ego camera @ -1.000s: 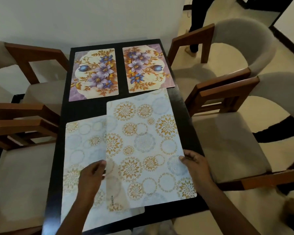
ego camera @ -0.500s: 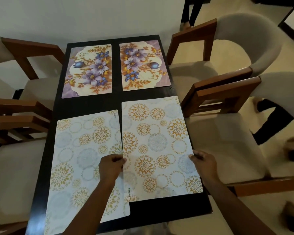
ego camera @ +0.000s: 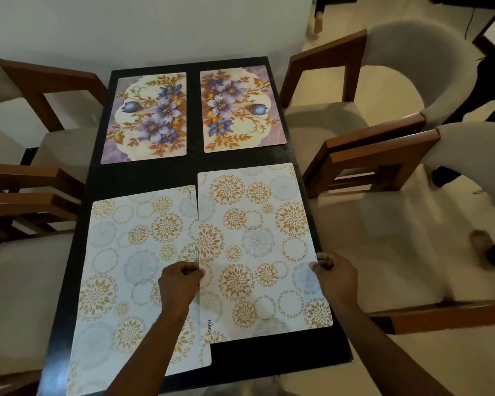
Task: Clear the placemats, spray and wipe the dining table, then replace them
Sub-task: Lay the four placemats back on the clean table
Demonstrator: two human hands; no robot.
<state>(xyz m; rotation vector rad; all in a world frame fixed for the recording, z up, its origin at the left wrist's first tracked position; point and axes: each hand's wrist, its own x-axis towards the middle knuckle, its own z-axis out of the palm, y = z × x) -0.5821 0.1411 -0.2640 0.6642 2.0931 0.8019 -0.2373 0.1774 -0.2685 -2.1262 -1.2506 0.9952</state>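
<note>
Two white placemats with gold circle patterns lie on the near half of the black dining table (ego camera: 143, 175). My left hand (ego camera: 179, 282) pinches the left edge of the right white placemat (ego camera: 257, 241), and my right hand (ego camera: 336, 277) pinches its right edge. That mat slightly overlaps the left white placemat (ego camera: 129, 267), which hangs over the table's near edge. Two purple floral placemats (ego camera: 147, 118) (ego camera: 239, 108) lie side by side on the far half.
Wooden chairs with grey seats stand on both sides: two on the left (ego camera: 32, 195) and two on the right (ego camera: 383, 155). A white wall is behind the table. A person's feet and dark legs (ego camera: 492, 247) are on the floor at the right.
Both hands have slid the right white placemat to the right and squared it up, so it no longer covers much of the left mat. The left mat now shows almost fully.
</note>
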